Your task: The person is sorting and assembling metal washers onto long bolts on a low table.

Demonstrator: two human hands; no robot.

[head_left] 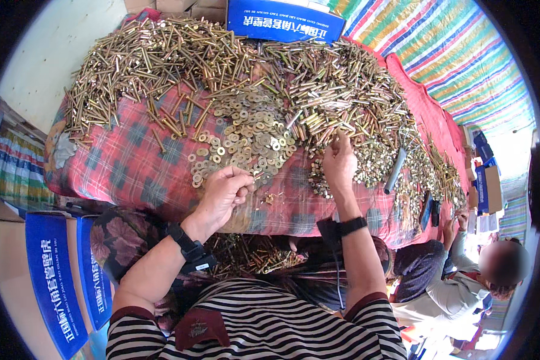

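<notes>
You have cartons (51, 288) near left, a blue box (285, 20) at the far edge, and striped sheeting (453, 57) far right.

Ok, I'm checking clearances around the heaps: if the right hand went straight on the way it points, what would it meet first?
Most likely the heap of long metal pieces just beyond the fingertips of the right hand; depth is unclear, so it may already be touching them.

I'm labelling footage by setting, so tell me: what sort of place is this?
Probably a small, makeshift hardware workshop: loose metal parts and washers lie heaped on a plaid cloth, with blue-sided boxes standing at the left.
</notes>
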